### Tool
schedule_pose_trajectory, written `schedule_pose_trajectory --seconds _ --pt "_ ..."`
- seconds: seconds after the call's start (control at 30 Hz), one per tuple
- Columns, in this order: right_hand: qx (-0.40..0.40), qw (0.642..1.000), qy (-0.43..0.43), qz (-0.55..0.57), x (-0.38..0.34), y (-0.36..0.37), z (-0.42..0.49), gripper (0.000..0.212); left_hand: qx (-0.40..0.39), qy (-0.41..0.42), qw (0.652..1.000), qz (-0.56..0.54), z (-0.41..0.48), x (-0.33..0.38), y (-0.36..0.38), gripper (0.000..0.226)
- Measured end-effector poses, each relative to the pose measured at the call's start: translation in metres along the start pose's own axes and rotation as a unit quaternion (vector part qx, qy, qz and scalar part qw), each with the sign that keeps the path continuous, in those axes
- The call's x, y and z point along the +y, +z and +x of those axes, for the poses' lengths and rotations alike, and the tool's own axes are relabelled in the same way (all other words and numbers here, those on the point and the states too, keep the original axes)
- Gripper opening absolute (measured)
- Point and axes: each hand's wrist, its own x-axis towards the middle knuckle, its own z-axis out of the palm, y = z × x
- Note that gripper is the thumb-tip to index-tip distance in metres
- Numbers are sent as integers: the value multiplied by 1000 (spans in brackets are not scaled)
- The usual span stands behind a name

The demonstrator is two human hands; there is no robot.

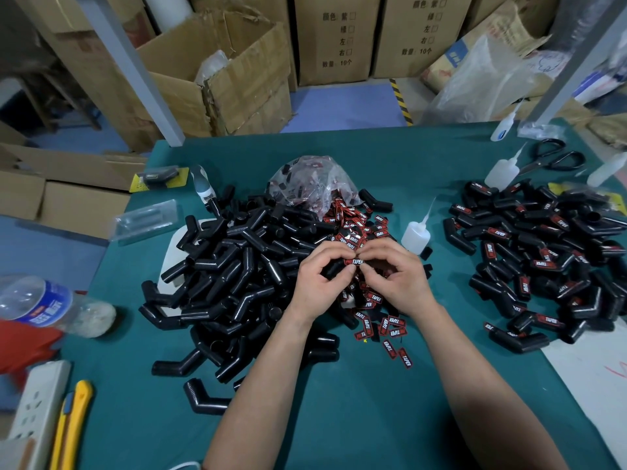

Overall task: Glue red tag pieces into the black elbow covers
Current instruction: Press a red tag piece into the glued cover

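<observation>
A big heap of plain black elbow covers (237, 266) lies on the green table, left of centre. Loose red tag pieces (376, 320) are scattered in the middle, spilling from a clear plastic bag (312, 181). My left hand (319, 283) grips a black elbow cover, mostly hidden under its fingers. My right hand (393, 273) meets it, and both thumbs and forefingers pinch one red tag (354, 262) at the cover. A small white glue bottle (415, 234) stands just right of my hands. Covers with tags on them (543, 259) are piled at the right.
Two more glue bottles (502, 171) and black scissors (556, 157) lie at the back right. A water bottle (37, 303), a power strip (37, 401) and yellow utility knives (73, 422) sit at the left edge. Cardboard boxes (224, 72) stand behind the table.
</observation>
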Motion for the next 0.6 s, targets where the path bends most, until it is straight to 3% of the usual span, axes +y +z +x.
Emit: schedule_pose_trajectory --seconds 0.37,0.5,0.6 --pt "1 1000 10 -17 5 1 -1 15 -11 -22 999 20 0 -3 3 20" --pt "-44 993 96 58 2 -6 -2 36 -15 -82 995 -57 -3 4 0 42" --pt "-74 996 46 -12 4 -11 1 41 -14 -94 994 -63 -3 6 1 47"
